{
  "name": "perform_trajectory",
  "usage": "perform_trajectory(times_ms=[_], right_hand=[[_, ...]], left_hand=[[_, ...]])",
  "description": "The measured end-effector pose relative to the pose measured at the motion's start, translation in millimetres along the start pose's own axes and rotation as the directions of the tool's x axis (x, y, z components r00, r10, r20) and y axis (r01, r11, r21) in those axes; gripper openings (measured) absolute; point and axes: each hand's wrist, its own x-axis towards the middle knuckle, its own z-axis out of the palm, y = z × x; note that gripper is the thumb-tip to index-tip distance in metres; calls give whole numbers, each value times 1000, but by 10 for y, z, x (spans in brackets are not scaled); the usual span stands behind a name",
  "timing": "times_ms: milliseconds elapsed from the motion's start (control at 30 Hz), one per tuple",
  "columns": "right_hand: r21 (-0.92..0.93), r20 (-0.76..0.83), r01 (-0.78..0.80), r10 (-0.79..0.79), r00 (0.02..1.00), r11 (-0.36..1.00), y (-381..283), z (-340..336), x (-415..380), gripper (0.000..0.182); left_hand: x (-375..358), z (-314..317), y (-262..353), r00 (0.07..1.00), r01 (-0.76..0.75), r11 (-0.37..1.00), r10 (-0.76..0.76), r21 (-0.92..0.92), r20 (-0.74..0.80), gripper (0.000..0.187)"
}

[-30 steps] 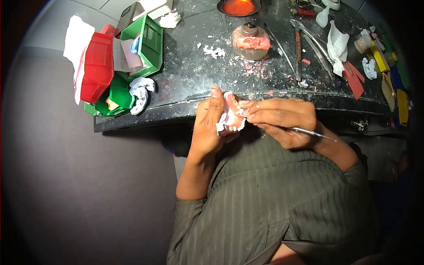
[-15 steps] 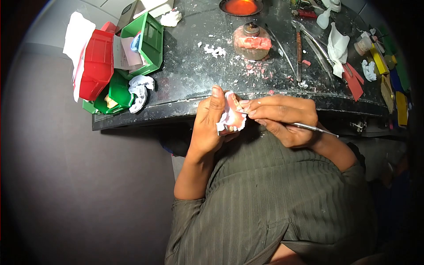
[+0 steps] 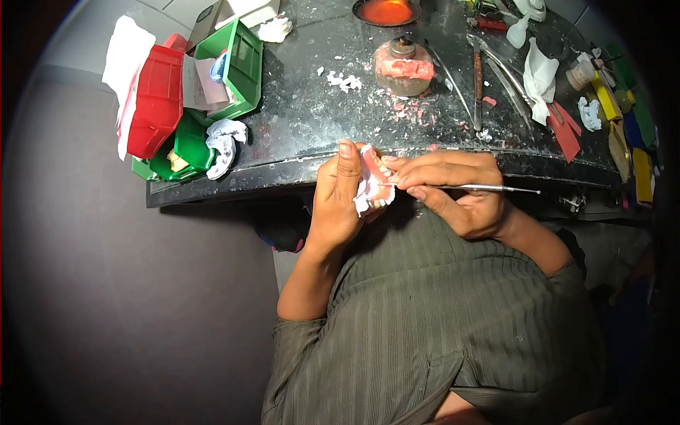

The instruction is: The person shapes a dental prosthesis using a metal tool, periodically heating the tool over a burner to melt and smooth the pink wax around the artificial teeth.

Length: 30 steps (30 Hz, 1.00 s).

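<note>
My left hand (image 3: 337,195) is closed around a dental model (image 3: 373,185), its thumb pointing up along the near side. White plaster, pink wax and several small teeth show on the model. In my right hand (image 3: 457,190) is a thin metal wax carver (image 3: 499,188), gripped like a pen. Its working tip lies against the pink wax, and the other end sticks out to the right past the knuckles. The fingertips of my right hand are close beside the teeth. Fingers hide the far underside of the model.
Behind my hands, a glass spirit lamp (image 3: 404,67) with pink wax on it stands on the black bench (image 3: 304,106). Wax and plaster crumbs lie around it. Green (image 3: 243,71) and red bins (image 3: 157,99) are at left. Metal tools (image 3: 478,85) and pink wax sheets (image 3: 564,133) lie at right.
The carver has swung from sloping down at its right end to nearly level, and its tip has moved further onto the wax. The model has turned slightly in my left hand.
</note>
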Motion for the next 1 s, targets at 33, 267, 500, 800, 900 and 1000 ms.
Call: perform_trajectory(times_ms=[33,267,500,800,900,1000], right_hand=[[2,1,1,-1,1000,1000,-1,-4,-7,12],[8,9,-51,51,999,999,-17,-31,2,11],[13,7,-87,87,996,996,-9,-31,-1,11],[69,-8,-93,94,996,993,27,-36,-13,12],[159,27,-93,89,996,983,51,-39,-37,13],[235,-95,-155,181,979,960,32,11,-30,13]], left_hand=[[-3,-3,-3,1000,-11,1000,11,19,2,58],[-5,-32,-2,999,-6,1000,5,12,49,56],[0,-22,-16,1000,-22,997,22,73,8,56],[2,-17,-20,1000,-7,1000,7,-2,9,58],[-1,-13,-23,1000,-7,999,8,-33,10,59],[-6,15,-31,1000,-30,999,30,-14,0,60]])
